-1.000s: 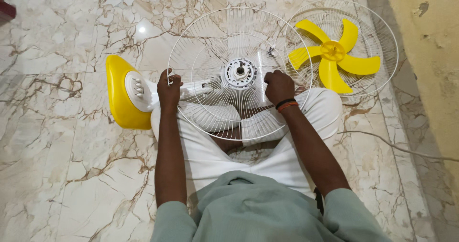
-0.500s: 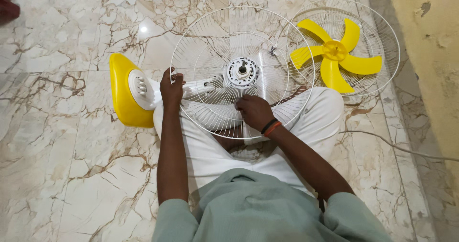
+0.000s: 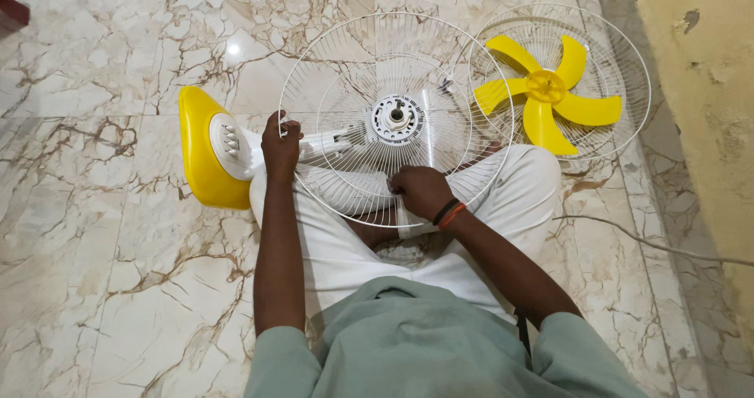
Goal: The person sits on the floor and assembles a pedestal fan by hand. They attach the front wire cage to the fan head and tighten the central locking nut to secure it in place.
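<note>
A white wire fan guard lies across my lap, fixed around the fan's white motor hub. My left hand grips the guard's left rim, close to the fan's neck. My right hand is closed on the wires at the guard's lower part, just below the hub. The fan's yellow and white base lies on its side to the left of my left hand.
A second white guard lies on the marble floor at the upper right with the yellow fan blade resting in it. A white cord trails across the floor at right. A yellowish wall runs along the right side.
My right hand has moved from the guard's right side, beside the hub, down and left to its lower wires. My left hand has stayed on the left rim.
</note>
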